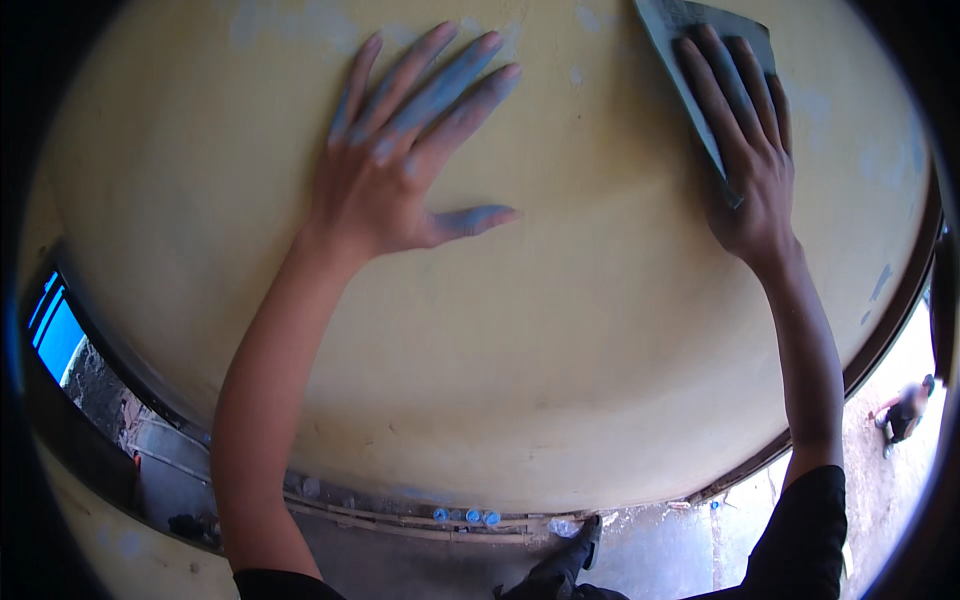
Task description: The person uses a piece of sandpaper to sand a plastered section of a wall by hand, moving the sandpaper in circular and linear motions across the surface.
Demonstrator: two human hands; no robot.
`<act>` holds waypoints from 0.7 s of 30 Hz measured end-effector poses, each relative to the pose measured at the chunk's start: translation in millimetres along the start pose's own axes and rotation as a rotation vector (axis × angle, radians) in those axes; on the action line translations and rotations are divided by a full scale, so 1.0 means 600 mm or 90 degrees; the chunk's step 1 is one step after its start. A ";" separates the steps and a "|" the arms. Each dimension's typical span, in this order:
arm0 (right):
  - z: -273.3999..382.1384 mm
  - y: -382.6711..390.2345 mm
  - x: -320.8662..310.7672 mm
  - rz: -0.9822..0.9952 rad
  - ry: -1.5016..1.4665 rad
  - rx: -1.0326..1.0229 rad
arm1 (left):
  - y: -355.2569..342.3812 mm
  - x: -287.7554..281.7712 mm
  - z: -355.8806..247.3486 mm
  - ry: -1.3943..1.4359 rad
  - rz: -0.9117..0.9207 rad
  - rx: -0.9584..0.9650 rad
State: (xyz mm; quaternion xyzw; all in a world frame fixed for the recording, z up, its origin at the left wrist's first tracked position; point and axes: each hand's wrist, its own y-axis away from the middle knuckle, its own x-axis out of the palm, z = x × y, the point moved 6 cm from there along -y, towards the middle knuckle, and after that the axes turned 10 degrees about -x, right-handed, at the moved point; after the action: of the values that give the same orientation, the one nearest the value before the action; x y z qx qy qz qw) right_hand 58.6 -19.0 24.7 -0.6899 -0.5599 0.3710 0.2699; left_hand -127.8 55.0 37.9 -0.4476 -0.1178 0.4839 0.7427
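Observation:
My left hand (395, 155) lies flat against a pale yellow wall (560, 320), fingers spread and holding nothing. Blue-grey dust or paint coats its fingers and thumb. Up at the right, my right hand (755, 150) presses a dark grey-green sheet of sandpaper (672, 70) to the wall. Its fingers lie extended and close together over the sheet, whose left edge stands slightly off the surface. The right thumb and the underside of the sheet are hidden. Faint bluish-white patches (290, 25) mark the wall's upper part.
Along the wall's foot run thin poles (430, 532), with several clear bottles with blue tops (472, 517) beside them. My dark shoe (592, 540) is on the grey floor (660, 555). Openings flank the wall; outside the right one is another person (905, 412), far off.

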 end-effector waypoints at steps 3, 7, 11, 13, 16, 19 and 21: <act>0.048 0.015 0.045 0.188 0.035 -0.175 | -0.008 0.017 0.002 0.029 -0.022 -0.041; -0.041 0.026 0.030 0.111 0.010 -0.102 | -0.010 0.038 0.002 0.011 -0.034 -0.098; -0.053 0.069 0.042 0.077 0.041 -0.107 | -0.014 0.053 -0.025 -0.015 -0.014 -0.127; 0.002 0.106 0.062 0.177 0.031 -0.268 | -0.023 0.057 -0.038 -0.024 -0.001 -0.127; -0.107 0.104 0.024 0.116 0.049 -0.069 | -0.038 0.077 -0.067 -0.050 0.021 -0.104; -0.138 0.117 0.008 0.070 0.081 -0.039 | -0.062 0.084 -0.097 -0.064 0.032 -0.082; -0.098 0.143 0.018 0.155 0.049 -0.163 | -0.079 0.079 -0.113 -0.067 0.043 -0.084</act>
State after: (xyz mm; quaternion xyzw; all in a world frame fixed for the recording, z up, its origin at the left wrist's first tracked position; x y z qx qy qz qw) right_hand 156.6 -25.5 -11.3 -0.7950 -0.5044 0.2996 0.1542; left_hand -33.5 50.3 23.9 -0.4734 -0.1730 0.5226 0.6877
